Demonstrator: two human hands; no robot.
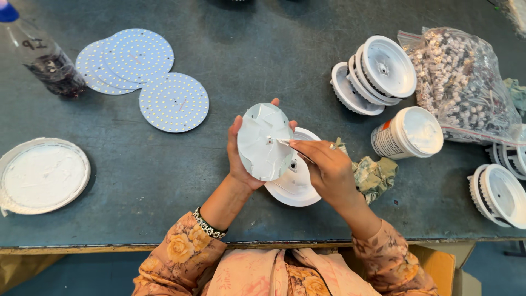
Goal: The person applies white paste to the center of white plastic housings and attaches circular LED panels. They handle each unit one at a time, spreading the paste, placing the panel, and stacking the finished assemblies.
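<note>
My left hand (pixel 241 159) grips a round white paste-smeared metal disc (pixel 265 141) by its edge, tilted up, face toward me, above a white plastic lamp housing (pixel 296 186) near the grey table's front edge (pixel 109 248). My right hand (pixel 327 167) pinches a thin spreading stick (pixel 285 142), which points left across the disc. Bare tabletop lies open to the left.

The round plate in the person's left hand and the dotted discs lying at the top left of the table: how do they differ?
The held plate is smeared with white paste, while the dotted discs are clean, with rows of small dots. The plate is tilted up in the left hand; the discs lie flat, overlapping. The right hand works on the plate only. Both are round and thin.
</note>
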